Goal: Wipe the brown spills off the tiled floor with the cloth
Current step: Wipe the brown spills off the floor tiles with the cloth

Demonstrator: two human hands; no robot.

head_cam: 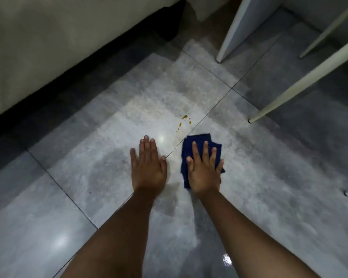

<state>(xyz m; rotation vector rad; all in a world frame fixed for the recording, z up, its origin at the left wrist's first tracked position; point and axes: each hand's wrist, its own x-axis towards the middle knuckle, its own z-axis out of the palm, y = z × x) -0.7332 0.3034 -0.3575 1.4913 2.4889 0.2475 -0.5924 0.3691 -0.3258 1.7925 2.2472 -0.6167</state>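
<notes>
R hand flat, fingers spread, pressing cloth on floor just short of brown drops; L hand flat, fingers together, bare; risk: dry swipe smears drops w/o lifting.

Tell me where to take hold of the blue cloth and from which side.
Keep the right hand flat on top of the blue cloth, coming from above. It lies folded and flat on the tiled floor, so pressing down probably works better than pinching. The brown spills lie just beyond its far edge.
</notes>
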